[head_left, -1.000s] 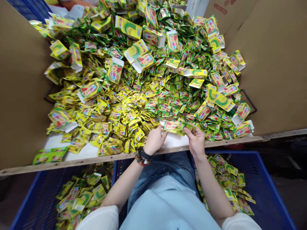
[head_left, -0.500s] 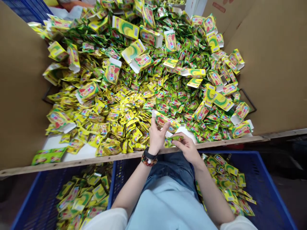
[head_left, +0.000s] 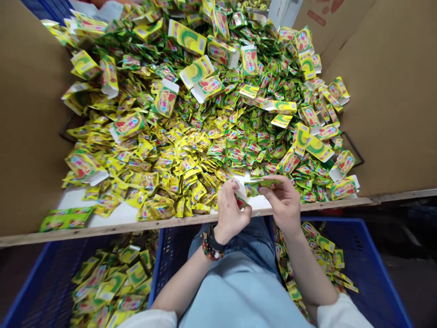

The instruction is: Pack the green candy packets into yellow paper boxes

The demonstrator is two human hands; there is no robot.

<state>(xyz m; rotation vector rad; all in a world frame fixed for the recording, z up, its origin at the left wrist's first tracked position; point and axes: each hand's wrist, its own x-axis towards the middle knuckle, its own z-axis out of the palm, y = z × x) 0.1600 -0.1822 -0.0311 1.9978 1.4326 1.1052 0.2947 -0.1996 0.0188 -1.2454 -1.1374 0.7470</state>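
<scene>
L hand (head_left: 232,213) closed around a small, thin-card box (head_left: 241,192), white inside w/ green-red print; fingers & palm hide most of it, so full shape n/a. R hand (head_left: 286,202) grips a shiny green foil packet (head_left: 253,188) btwn thumb & fingers, its end just beside the box; can't tell if the two touch. Both items are over the front strip of a smooth white tabletop (head_left: 118,217), nr its rough, pale wooden edge (head_left: 136,226).

Behind: big heap of crinkly, pillow-shaped pkts, glossy yellow foil packets (head_left: 186,164) mostly L & centre, glossy green foil packets (head_left: 239,155) mostly centre & R. Stiff yellow-green printed card boxes (head_left: 165,98) lie on top at odd angles, some w/ white flaps open, covering pkts beneath. Flat green strip of joined packets (head_left: 66,219) at front L corner.

Plain brown cardboard wall on the left (head_left: 30,118) & matching brown cardboard wall on the right (head_left: 389,105) close in the sides; bent dark metal handle (head_left: 355,149) sticks out nr the R one. Below the edge, either side of the lap: blue plastic crate on the left (head_left: 37,282), slotted, & blue plastic crate on the right (head_left: 378,278), both w/ yellow-green boxes inside. L wrist has a dark band plus bead bracelet (head_left: 208,248).
</scene>
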